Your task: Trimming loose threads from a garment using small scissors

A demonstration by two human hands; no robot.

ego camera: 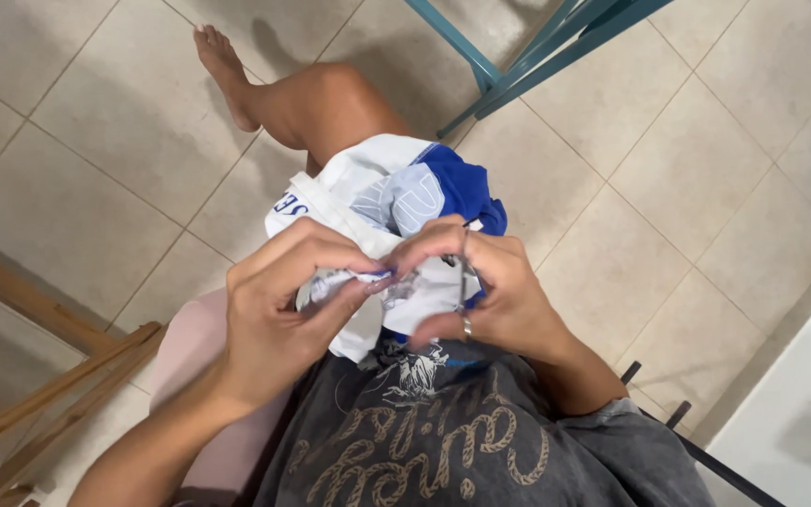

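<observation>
The pale beige tiled floor is filling most of the head view, its grout lines running diagonally. A teal metal chair frame is standing at the top of the view, and a slanted wooden frame of light brown slats is leaning in at the lower left. A white flat surface is cutting across the lower right corner, with a thin black metal bar lying just beside it.

The person is sitting, wearing a dark grey printed T-shirt, with one bare leg stretching out over the floor toward the top of the view and a pale pink cushion showing under the left arm.

A bunched white and blue fabric garment is lying on the person's lap, between the knee and the chest, with its blue part turned toward the right.

The left hand is curling over the near edge of the garment, its thumb and forefinger pinching a small fold of the white cloth. The right hand is closing in just beside it, fingertips pinching the same fold so that the two hands are nearly touching. A thin grey metal tool is showing between the right fingers; what kind it is cannot be told. A silver ring is sitting on a right finger.
</observation>
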